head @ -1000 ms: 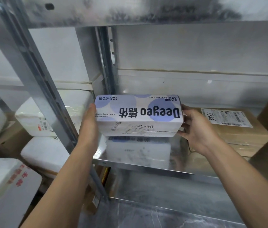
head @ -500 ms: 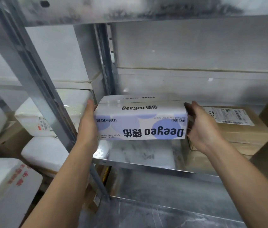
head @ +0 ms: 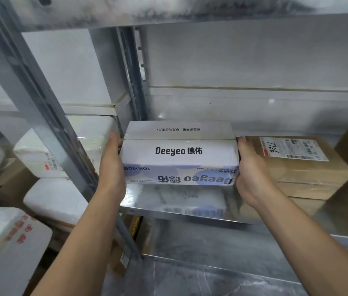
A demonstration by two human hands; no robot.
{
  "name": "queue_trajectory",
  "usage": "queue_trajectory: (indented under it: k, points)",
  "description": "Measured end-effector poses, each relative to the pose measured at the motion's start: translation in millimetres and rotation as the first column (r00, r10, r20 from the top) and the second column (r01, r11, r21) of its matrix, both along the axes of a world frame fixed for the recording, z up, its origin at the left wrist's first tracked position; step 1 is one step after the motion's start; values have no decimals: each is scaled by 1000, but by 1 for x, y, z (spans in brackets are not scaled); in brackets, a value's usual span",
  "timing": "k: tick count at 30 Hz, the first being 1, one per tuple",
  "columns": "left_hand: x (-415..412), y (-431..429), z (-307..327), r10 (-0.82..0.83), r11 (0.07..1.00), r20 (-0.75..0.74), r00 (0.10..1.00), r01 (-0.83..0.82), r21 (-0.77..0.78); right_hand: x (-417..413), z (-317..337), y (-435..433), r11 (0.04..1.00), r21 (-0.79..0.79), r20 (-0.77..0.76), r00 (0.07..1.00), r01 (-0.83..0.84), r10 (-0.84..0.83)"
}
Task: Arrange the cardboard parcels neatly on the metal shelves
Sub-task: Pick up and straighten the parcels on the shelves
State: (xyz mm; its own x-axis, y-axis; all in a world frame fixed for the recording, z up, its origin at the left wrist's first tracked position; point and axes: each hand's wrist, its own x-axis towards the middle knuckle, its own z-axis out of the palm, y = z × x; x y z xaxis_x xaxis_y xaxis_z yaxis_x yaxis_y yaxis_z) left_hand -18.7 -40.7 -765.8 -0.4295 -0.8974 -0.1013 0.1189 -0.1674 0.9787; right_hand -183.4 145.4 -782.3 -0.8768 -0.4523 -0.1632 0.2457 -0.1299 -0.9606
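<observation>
The white rectangular cardboard box printed with lilac circles and "Deeyeo" is sitting low over the shiny galvanised metal shelf, just beside the brown cardboard parcel with a white shipping label. Whether its base is touching the steel is not showing. The left hand is pressing flat against its left end, fingers straight and together. The right hand is lying along the right end, fingers together, squeezed in beside the brown parcel. Placement is looking nearly finished, with squaring up and letting go remaining. The box is looking smooth and crisp-edged, and the shelf is mirroring it.
</observation>
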Motion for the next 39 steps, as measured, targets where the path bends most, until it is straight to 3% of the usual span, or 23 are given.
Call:
queue_trajectory:
  k: [6,22,39]
  points:
    - [-1,-2,-2,-9,1000,30,1000,9,5,12,-9,-2,996,84,77,997,-22,15]
    - [1,-2,-3,-37,999,59,998,36,23,5,-6,0,991,131,77,997,-14,4]
    - [3,1,7,-61,997,115,992,65,-34,-12,4,3,988,153,-40,999,-3,9]
